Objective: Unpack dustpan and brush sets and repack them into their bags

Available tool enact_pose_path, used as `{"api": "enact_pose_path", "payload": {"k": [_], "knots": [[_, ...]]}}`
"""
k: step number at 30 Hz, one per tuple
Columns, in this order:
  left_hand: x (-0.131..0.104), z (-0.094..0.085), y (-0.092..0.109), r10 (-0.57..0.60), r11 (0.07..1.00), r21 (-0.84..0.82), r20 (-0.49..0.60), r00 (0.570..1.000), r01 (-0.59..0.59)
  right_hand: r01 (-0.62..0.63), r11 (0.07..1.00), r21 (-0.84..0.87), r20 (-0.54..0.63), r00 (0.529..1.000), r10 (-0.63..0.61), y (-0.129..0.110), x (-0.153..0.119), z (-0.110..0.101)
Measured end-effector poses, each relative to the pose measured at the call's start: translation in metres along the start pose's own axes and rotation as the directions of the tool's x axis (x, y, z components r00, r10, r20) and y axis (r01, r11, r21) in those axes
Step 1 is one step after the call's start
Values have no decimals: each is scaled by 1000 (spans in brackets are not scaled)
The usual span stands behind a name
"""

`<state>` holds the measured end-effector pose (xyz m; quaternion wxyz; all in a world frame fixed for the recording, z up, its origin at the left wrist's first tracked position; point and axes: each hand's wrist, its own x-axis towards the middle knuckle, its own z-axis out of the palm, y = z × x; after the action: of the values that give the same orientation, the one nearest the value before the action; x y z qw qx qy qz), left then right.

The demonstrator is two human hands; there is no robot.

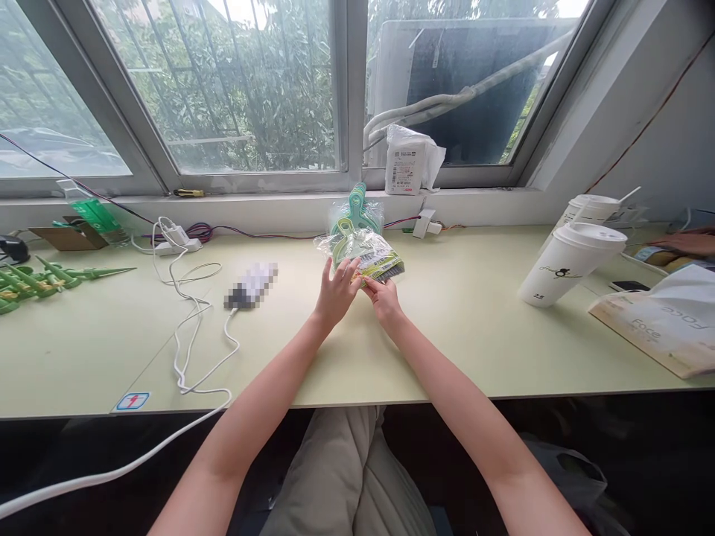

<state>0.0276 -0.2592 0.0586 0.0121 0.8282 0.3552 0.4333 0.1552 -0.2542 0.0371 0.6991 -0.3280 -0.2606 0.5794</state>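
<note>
A small brush in clear plastic wrapping is in front of me at the middle of the table. It has a pale green looped handle, dark bristles and a printed yellow-green label. My left hand lies over its lower left side, fingers partly spread on the wrapping. With thumb and fingers, my right hand pinches the lower edge near the bristles. Right behind it lies a second wrapped item with a teal looped handle, by the window sill; its lower part is hidden.
White cups and a tissue pack stand at right, near another person's hand. At left are a white cable, a blurred-out device, green plastic pieces and a bottle. A white package sits on the sill.
</note>
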Motion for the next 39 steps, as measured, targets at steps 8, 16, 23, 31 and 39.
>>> {"api": "enact_pose_path", "payload": {"k": [8,16,23,31,39], "knots": [[1,-1,-2,-18,999,-33,-20,1000,18,27,999,-25,-10,1000,-27,4,5,-3],[0,-3,0,31,998,57,34,999,-33,44,999,2,26,999,-44,2,11,-9],[0,4,-7,54,991,116,61,997,-61,6,1000,8,-5,1000,-6,-4,11,-10],[-1,0,-8,97,882,446,142,985,-151,-5,1000,-21,62,998,6,-7,10,-12],[-2,1,-6,141,881,431,150,978,-194,17,999,-32,78,997,-14,-10,11,-13]]}}
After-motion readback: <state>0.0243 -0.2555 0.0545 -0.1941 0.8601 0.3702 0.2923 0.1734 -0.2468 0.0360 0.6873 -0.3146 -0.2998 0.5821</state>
